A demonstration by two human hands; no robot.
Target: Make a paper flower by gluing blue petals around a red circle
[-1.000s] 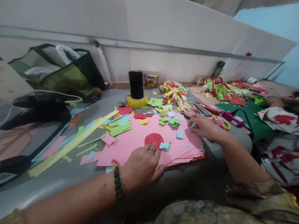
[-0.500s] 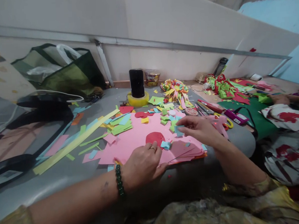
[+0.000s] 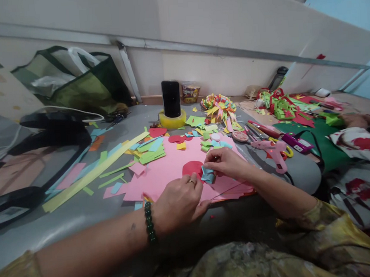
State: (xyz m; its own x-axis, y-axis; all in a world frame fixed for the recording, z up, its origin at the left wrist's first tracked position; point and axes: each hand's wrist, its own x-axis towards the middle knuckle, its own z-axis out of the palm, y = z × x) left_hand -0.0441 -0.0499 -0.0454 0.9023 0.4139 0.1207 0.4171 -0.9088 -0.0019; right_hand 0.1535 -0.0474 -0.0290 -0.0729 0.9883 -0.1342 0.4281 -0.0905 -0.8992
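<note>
A red paper circle [image 3: 192, 168] lies over the pink paper sheets [image 3: 171, 172] in front of me. My left hand [image 3: 180, 200], with a ring and a dark green bead bracelet, is closed at the circle's lower edge, its fingertips partly hidden. At the right edge of the circle, my right hand [image 3: 225, 163] pinches a small light blue paper piece [image 3: 208, 174]. Blue paper shows just below those fingertips, touching the red circle. A pink glue gun [image 3: 274, 151] lies to the right of my right hand.
A phone [image 3: 171, 98] stands in a yellow tape roll [image 3: 172, 120] behind the sheets. Green paper pieces [image 3: 151, 152] and long yellow strips [image 3: 96, 172] lie to the left. A multicoloured paper flower [image 3: 219, 107] sits at the back. Another person's hand [image 3: 353, 120] is at far right.
My right hand has moved left and down with the blue paper, from above the sheets to the red circle's edge. The glue gun now shows fully. My left hand stays at the circle.
</note>
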